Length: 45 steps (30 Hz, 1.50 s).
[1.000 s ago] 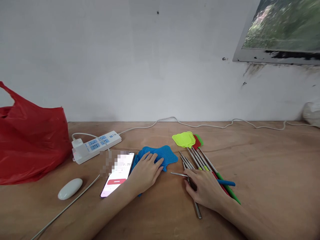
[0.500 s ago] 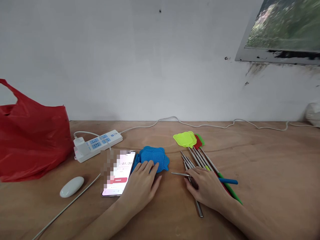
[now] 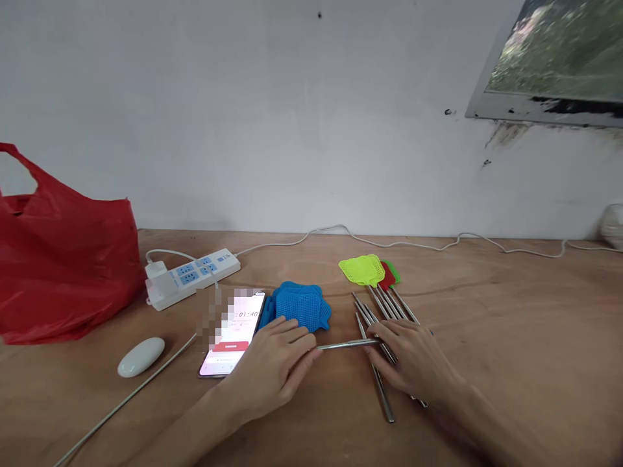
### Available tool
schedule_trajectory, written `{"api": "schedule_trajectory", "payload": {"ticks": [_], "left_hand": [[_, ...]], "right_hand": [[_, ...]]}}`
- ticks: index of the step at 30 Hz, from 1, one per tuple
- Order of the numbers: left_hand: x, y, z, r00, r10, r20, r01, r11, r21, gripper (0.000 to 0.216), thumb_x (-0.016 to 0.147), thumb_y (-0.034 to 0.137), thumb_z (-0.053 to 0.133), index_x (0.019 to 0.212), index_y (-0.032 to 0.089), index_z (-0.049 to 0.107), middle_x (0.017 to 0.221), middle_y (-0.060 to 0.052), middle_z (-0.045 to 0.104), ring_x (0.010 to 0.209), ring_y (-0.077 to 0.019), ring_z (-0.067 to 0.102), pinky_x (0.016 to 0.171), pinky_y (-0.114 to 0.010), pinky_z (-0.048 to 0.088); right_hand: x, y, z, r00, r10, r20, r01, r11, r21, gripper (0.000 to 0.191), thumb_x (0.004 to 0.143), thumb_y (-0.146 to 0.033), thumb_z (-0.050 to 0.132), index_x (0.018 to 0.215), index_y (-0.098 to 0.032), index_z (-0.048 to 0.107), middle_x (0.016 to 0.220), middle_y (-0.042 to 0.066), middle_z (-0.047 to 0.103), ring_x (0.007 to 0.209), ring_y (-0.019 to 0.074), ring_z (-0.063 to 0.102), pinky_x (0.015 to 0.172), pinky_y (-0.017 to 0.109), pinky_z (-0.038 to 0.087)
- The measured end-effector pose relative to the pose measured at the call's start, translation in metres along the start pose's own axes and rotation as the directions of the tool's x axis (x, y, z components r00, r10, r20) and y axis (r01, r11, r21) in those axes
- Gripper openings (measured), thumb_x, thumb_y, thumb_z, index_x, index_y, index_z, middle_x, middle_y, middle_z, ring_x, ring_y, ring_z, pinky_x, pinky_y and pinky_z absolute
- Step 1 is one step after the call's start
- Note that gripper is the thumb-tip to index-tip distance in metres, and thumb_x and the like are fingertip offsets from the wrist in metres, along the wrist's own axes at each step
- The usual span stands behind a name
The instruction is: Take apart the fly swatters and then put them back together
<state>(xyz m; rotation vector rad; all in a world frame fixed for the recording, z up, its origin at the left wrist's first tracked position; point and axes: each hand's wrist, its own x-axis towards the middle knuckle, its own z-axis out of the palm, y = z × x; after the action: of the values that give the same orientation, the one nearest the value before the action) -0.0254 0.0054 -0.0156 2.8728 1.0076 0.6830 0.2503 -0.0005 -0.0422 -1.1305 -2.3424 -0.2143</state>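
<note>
A thin metal rod [image 3: 345, 344] spans the gap between my hands above the table. My left hand [image 3: 277, 366] pinches its left end between thumb and fingers. My right hand [image 3: 413, 357] is closed around its other part, and a speck of blue shows behind the knuckles. Blue mesh fly swatter heads [image 3: 302, 308] lie stacked just beyond my left hand. Under and beside my right hand are several loose metal rods [image 3: 380, 392]. Past it rest fly swatters with yellow [image 3: 363, 269], red [image 3: 388, 277] and green heads, their handles hidden by my hand and forearm.
Left of my left hand lies a phone [image 3: 233, 334] showing a timer, with a white computer mouse [image 3: 141, 357] farther left. Behind them are a white power strip [image 3: 195, 279] and a red plastic bag [image 3: 73, 272]. A white cable [image 3: 399, 244] runs along the wall.
My left hand has come off the blue swatter heads and gripped the rod's free end. The rod reaches farther left, and its blue handle is now almost hidden by my right hand.
</note>
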Motion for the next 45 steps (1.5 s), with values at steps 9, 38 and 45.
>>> {"api": "schedule_trajectory", "payload": {"ticks": [9, 38, 45], "left_hand": [[0.002, 0.014, 0.017, 0.991, 0.057, 0.118, -0.085, 0.966, 0.246, 0.022, 0.104, 0.024, 0.045, 0.083, 0.019, 0.052, 0.071, -0.002, 0.063, 0.063, -0.0220, 0.056, 0.062, -0.035, 0.034], [0.000, -0.019, -0.020, 0.986, 0.075, 0.146, -0.077, 0.997, 0.008, 0.037, 0.108, 0.029, 0.024, 0.075, 0.022, 0.040, 0.061, 0.003, 0.051, 0.050, -0.0155, 0.044, 0.050, -0.030, 0.019], [-0.002, -0.013, -0.010, 0.979, 0.013, 0.201, -0.020, 0.999, 0.031, 0.034, 0.108, 0.027, 0.025, 0.077, 0.023, 0.038, 0.062, 0.002, 0.055, 0.050, -0.0163, 0.048, 0.049, -0.029, 0.019]], "right_hand": [[0.002, -0.020, -0.005, 0.994, -0.082, 0.068, 0.086, 0.995, -0.048, 0.022, 0.102, -0.028, 0.043, 0.085, -0.021, 0.055, 0.077, 0.002, 0.063, 0.068, 0.0192, 0.057, 0.060, 0.031, 0.029], [0.005, 0.005, -0.015, 0.962, 0.142, -0.235, -0.193, 0.959, -0.209, 0.050, 0.099, -0.025, 0.040, 0.051, -0.021, 0.052, 0.047, 0.001, 0.059, 0.045, 0.0130, 0.051, 0.054, 0.030, 0.025], [0.008, -0.003, -0.013, 0.985, 0.082, -0.149, -0.100, 0.988, -0.120, 0.039, 0.101, -0.024, 0.037, 0.067, -0.021, 0.056, 0.061, 0.002, 0.062, 0.058, 0.0167, 0.055, 0.061, 0.030, 0.032]]}}
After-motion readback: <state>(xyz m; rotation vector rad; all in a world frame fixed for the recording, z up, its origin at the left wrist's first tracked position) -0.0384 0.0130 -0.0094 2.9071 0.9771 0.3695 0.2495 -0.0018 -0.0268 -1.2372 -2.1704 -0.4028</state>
